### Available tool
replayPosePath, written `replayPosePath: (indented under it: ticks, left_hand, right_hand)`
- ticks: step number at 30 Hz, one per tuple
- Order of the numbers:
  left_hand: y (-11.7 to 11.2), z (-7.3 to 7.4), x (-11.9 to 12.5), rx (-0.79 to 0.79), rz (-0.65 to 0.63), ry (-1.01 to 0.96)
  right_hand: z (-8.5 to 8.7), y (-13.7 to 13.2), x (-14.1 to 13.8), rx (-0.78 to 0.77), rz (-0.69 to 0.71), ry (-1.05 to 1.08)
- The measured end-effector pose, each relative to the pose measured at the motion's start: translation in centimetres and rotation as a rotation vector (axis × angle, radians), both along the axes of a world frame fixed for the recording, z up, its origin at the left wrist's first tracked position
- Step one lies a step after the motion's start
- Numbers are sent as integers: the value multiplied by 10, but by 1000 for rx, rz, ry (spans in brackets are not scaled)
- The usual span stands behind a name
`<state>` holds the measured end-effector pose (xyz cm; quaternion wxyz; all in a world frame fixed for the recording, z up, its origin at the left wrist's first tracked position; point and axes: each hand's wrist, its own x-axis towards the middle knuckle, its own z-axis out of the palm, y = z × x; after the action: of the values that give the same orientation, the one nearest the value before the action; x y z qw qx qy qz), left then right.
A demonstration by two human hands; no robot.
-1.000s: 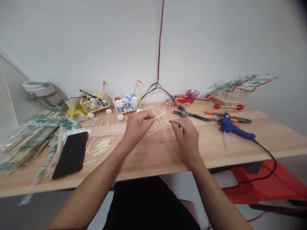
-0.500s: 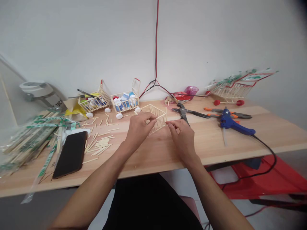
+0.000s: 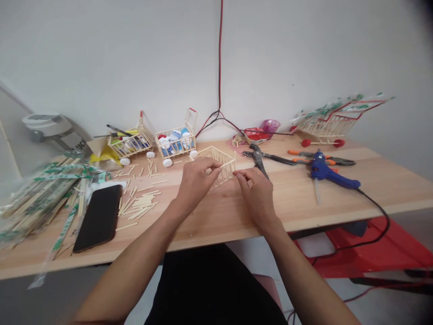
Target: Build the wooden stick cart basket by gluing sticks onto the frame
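Observation:
A small basket frame of thin wooden sticks [image 3: 224, 158] rests on the table between my hands. My left hand [image 3: 199, 178] is closed at its near left side, thumb and forefinger pinching the frame's top edge. At the near right corner, my right hand [image 3: 255, 189] has thumb and forefinger pressed together against an upright stick of the frame. Whether a separate small piece sits in that pinch cannot be made out. Short cut sticks [image 3: 144, 203] lie scattered left of my left hand. Beyond my right hand are black-handled pliers [image 3: 259, 159].
Two stick carts with white wheels [image 3: 176, 146] stand by the wall; a red-wheeled cart [image 3: 333, 126] is at the far right. A blue glue gun [image 3: 333, 174] lies near orange-handled pliers [image 3: 341, 161]. Left are a phone [image 3: 98, 219], bagged sticks [image 3: 40, 194] and a tumbler [image 3: 56, 131].
The view has shifted very slightly. Both hands keep nearly the same places on the basket frame, and nothing else has visibly moved.

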<state>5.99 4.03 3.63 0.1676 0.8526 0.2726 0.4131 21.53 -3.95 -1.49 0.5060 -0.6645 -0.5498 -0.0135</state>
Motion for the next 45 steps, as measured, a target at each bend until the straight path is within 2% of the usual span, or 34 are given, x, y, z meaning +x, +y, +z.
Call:
replayPosePath:
  ticks: [16,20,23,26,29,40,45]
  left_hand:
    - [1,0,-1,-8,-11,-7]
    - [1,3,-3,-18,-12,-1]
    - [2,6,-6,-34,-3,2]
    - [3,9,-11,-73,-17,-4]
    - [5,12,-15,-95,-41,5]
    - [8,15,-24,-128,-92,28]
    - [8,16,-25,-130,-98,31]
  right_hand:
    - [-2,0,0,18,21,-5]
    - [1,-2,3,-7,27,68]
    - [3,-3,10,-18,15,200]
    - [6,-2,17,-88,100,348]
    - [7,2,19,-166,193,397]
    - [6,17,16,-214,342,343]
    - [6,17,16,-238,364,342]
